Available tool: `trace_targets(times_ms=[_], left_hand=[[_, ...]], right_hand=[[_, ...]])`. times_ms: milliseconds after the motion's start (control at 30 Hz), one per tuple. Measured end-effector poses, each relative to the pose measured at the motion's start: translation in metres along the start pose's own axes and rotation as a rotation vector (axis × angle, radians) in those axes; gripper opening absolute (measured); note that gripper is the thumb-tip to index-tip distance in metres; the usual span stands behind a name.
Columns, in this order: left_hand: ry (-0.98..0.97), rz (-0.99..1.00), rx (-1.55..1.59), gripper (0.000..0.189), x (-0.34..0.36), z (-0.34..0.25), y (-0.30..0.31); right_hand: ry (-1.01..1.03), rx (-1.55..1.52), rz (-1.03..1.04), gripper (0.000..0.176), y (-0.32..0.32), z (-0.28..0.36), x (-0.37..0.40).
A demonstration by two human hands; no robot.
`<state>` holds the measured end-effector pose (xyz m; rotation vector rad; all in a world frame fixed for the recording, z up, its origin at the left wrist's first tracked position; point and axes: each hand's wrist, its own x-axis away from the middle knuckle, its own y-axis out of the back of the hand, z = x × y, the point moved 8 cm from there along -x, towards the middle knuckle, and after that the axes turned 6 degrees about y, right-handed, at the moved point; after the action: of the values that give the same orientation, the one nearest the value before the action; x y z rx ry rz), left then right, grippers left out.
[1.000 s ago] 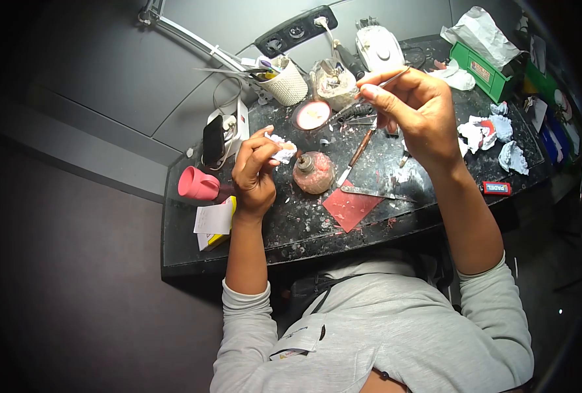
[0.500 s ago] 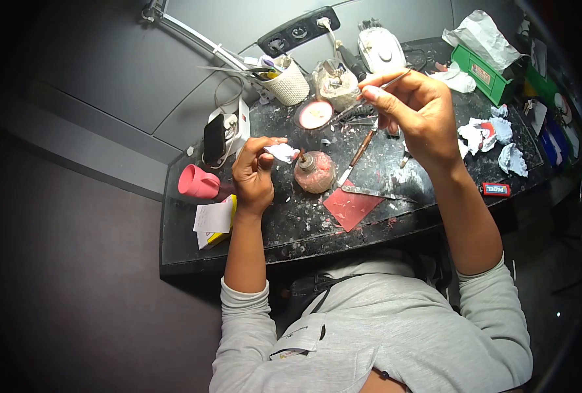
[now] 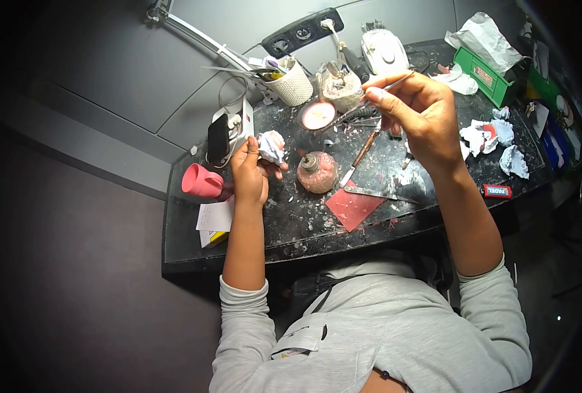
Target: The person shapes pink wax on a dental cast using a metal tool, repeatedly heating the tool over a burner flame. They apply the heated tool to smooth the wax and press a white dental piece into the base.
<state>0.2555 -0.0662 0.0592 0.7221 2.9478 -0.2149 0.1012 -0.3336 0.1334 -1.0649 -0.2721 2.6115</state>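
Observation:
My left hand (image 3: 250, 171) is closed on a white plaster dental cast (image 3: 271, 148) with some pink on its upper part. The thumb stands upright along its left side, and other fingers curl beneath. Higher up at the right, my right hand (image 3: 427, 124) pinches a thin metal wax carver (image 3: 347, 116), its dark end slanting down to the left. Below and between the hands stands a round glass burner (image 3: 317, 174), coated in pink wax; I cannot make out a flame. A pink wax sheet (image 3: 353, 208) lies on the bench, with a metal knife (image 3: 377, 194) across its top edge.
A brown-handled spatula (image 3: 363, 155) and a round pink-and-white dish (image 3: 318, 115) lie farther back. At left are a pink mug (image 3: 200, 181), a phone (image 3: 218, 139) and a paper-topped box (image 3: 214, 219). Plaster pieces (image 3: 514, 161) and a green bin (image 3: 482, 77) sit at right.
My left hand has turned the dental cast, so more of it and its pink part show, now farther from the burner. My right hand stays almost still with the wax carver.

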Motion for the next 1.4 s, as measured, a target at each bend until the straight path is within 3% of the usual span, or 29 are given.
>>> trace_targets(times_ms=[267,333,400,467,533,633,700,933,1333,1400], left_hand=[[-0.167,-0.004,-0.036,0.04,0.0,-0.006,0.001],[-0.375,-0.161,-0.324,0.036,0.006,-0.023,-0.003],[-0.372,-0.133,-0.313,0.034,0.012,-0.021,-0.008],[-0.655,-0.149,-0.618,0.036,0.022,-0.034,-0.019],[-0.649,-0.1,-0.559,0.033,0.027,-0.037,-0.028],[-0.619,-0.126,-0.779,0.035,0.026,-0.036,-0.03],[-0.706,-0.066,-0.811,0.035,0.029,-0.039,-0.04],[-0.755,-0.024,-0.699,0.03,0.03,-0.037,-0.044],[-0.518,-0.084,-0.413,0.033,0.021,-0.03,-0.023],[-0.323,-0.064,-0.132,0.033,0.014,-0.021,-0.02]], right_hand=[[-0.007,0.035,0.012,0.009,-0.001,0.003,0.001],[-0.014,0.028,0.01,0.009,-0.001,0.002,0.001],[-0.021,0.021,0.008,0.009,-0.001,0.001,0.001],[-0.004,0.013,0.012,0.009,-0.002,0.003,0.001],[-0.008,0.014,0.014,0.009,-0.002,0.002,0.001],[-0.008,0.011,0.019,0.009,-0.002,0.001,0.001],[-0.004,0.009,0.018,0.009,-0.002,0.002,0.001],[-0.008,0.012,0.018,0.01,-0.002,0.003,0.001],[-0.002,0.021,0.018,0.01,-0.001,0.002,0.001],[-0.004,0.021,0.019,0.01,-0.001,0.002,0.001]])
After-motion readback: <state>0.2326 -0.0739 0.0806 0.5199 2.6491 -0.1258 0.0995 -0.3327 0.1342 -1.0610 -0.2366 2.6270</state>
